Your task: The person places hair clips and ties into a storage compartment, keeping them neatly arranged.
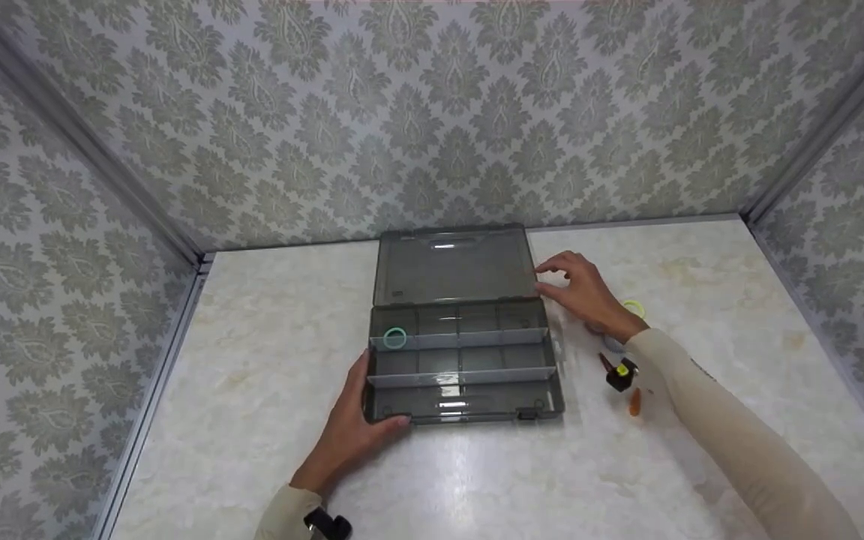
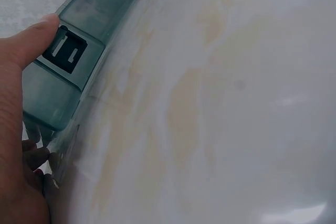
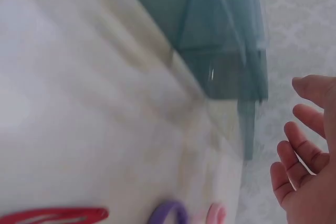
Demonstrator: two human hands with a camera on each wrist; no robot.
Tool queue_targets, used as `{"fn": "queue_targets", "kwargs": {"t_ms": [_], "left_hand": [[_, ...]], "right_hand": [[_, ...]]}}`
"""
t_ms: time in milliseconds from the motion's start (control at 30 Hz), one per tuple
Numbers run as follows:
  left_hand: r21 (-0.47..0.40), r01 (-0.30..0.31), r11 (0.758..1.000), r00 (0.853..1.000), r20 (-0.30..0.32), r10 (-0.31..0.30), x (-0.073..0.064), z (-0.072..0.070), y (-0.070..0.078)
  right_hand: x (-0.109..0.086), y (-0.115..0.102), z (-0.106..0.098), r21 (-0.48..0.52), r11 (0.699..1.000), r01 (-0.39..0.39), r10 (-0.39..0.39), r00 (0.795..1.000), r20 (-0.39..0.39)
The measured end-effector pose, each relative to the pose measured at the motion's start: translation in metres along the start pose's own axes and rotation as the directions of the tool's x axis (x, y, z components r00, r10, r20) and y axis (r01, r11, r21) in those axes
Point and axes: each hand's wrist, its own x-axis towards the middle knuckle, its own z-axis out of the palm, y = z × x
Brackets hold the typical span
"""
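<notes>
A smoky grey plastic organizer box point(image 1: 466, 416) stands on the table with its lid point(image 1: 454, 270) folded back toward the wall. Two pale dividers run across the inside, and a teal ring point(image 1: 394, 329) lies over the rear divider at the left. My left hand point(image 1: 349, 420) grips the front left corner, thumb on the front wall near a dark latch slot point(image 2: 65, 49) and fingers along the side. At the lid's right edge, my right hand point(image 1: 580, 291) has its fingertips right at the rim; the fingers are loosely bent with nothing between them.
Right of the box, partly under my right forearm, lie a yellow ring point(image 1: 634, 305), a red hair clip point(image 3: 58, 214), a purple ring point(image 3: 170, 208), a pink ring point(image 3: 216, 213) and an orange piece point(image 1: 634, 403). Patterned walls point(image 1: 454, 127) enclose the table at the back and sides.
</notes>
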Motion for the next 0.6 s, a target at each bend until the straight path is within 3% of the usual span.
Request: {"fn": "queue_targets", "kwargs": {"t_ms": [267,467,600], "left_hand": [[-0.003,-0.008,1.000,1.000,-0.006,0.008,-0.001,0.000,0.000],[-0.003,-0.013,1.000,1.000,-0.004,0.013,-0.001,-0.001,0.001],[-0.001,-0.023,1.000,1.000,-0.004,0.023,-0.002,-0.001,0.000]], "right_hand": [[-0.010,0.036,-0.013,0.071,0.983,-0.169,0.174,0.982,-0.071],[-0.018,0.054,-0.021,0.146,0.935,-0.322,0.333,0.941,-0.057],[-0.019,0.061,-0.024,0.107,0.920,-0.378,0.385,0.921,-0.058]]}}
